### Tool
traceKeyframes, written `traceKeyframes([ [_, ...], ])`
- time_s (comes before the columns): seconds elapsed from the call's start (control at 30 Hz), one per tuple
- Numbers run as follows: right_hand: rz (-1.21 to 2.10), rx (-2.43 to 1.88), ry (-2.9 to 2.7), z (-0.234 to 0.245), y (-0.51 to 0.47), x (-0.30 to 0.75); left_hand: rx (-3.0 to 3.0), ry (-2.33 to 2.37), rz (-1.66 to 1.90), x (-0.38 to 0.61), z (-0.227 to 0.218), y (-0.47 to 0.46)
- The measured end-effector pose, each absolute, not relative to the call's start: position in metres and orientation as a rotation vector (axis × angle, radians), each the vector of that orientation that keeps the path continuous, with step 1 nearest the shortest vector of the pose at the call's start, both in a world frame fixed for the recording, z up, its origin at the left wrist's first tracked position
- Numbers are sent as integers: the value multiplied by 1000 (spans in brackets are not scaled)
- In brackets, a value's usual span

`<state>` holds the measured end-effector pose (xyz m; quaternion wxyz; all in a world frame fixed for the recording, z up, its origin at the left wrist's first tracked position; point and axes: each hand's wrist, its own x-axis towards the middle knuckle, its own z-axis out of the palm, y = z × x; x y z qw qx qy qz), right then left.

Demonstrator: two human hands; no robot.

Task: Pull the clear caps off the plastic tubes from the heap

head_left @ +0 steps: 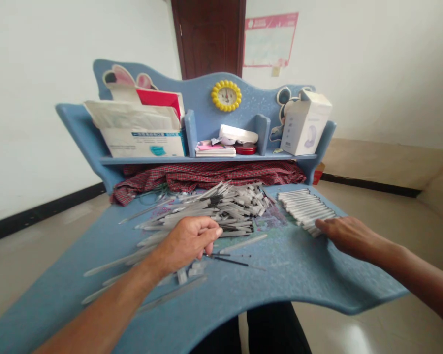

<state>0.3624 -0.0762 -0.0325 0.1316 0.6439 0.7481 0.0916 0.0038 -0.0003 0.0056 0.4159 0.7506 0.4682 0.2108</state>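
Left fingers [205,224] press together, obscuring piled pens [239,202]; whether right fingers [324,225] grip is unclear.

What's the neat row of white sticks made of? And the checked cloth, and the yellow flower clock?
White sticks: probably smooth plastic, since they look pale, slim and alike.
Checked cloth: looks like dull woven fabric, bunched in soft folds.
Yellow flower clock: its rim may be smooth moulded plastic, from the even, rounded petals, though painted wood is possible.
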Motion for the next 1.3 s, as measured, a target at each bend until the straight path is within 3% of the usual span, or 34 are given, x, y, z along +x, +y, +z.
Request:
traceKeyframes([
  [0.47, 195, 1737, 2383, -2, -75, 278, 1903, 1172, 510, 5, 9, -4],
  [0.8, 266, 1514, 2454, -11, -34, 234, 1923, 1137, 545, 3, 7, -5],
  [1.3, -481, 1727, 2907, 14, -33, 224, 1618, 992, 607, 2, 5, -4],
])
